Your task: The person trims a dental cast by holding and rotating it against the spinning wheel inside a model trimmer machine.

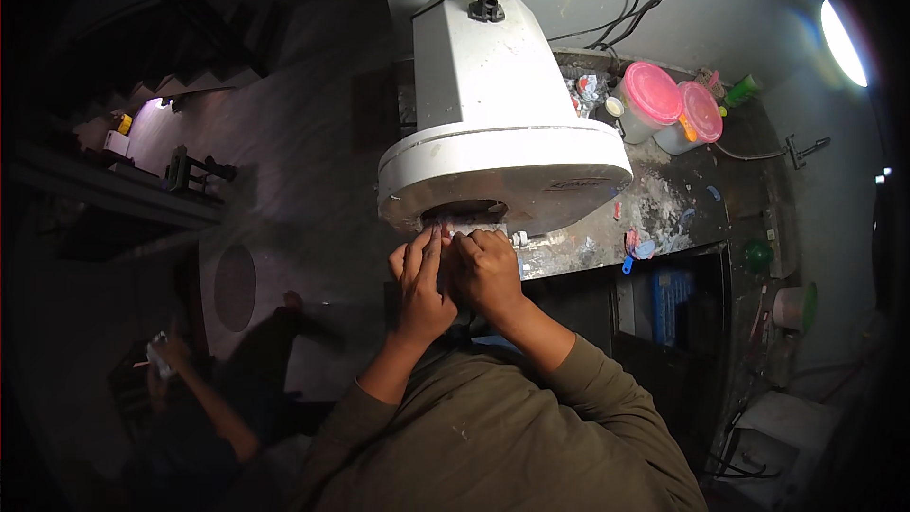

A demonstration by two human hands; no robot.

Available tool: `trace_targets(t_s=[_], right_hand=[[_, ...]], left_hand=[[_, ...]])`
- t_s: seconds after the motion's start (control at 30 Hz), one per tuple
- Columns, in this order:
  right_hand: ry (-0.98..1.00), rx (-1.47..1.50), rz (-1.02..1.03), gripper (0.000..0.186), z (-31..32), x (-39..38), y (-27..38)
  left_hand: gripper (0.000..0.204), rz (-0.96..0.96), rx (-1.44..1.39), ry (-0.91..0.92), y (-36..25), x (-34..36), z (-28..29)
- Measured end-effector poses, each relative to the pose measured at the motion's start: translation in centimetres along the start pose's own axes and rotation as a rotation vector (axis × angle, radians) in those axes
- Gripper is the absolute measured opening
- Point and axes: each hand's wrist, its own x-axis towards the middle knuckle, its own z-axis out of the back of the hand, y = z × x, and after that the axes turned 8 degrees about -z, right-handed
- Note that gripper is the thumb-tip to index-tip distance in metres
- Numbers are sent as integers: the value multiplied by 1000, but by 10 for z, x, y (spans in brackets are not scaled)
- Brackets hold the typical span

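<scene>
My left hand [424, 270] and my right hand [487, 270] come together, fingers bent and pinched, at the front of a white bench machine [502, 154]. Between the fingertips shows a small pinkish piece [445, 235], mostly covered by the fingers, so its kind cannot be made out. Both hands appear to grip it. Just beyond the fingertips is the machine's dark oval opening [464, 210]. A pale ledge [479, 227] lies under that opening, beside my right fingers.
Right of the machine, a worktop [654, 192] carries white powder and scraps. Behind stand two tubs with pink lids [652, 92]. A blue-handled tool [628, 264] lies at the worktop's edge. A lamp [843, 43] glows at right. At lower left, another person's hand [169, 353] holds a pale object.
</scene>
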Motion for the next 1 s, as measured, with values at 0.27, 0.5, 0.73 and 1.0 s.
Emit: trace_targets(t_s=[0.27, 0.5, 0.73, 1.0], right_hand=[[10, 2, -22, 13, -3, 2, 1], [233, 44, 2, 11, 21, 6, -1], [219, 130, -126, 22, 35, 15, -17], [114, -24, -18, 31, 20, 8, -26]], left_hand=[[60, -17, -10, -60, 3, 3, 0], [49, -11, -26, -110, 0, 4, 1], [27, 43, 16, -218, -12, 15, 0], [5, 12, 103, -223, -6, 21, 8]])
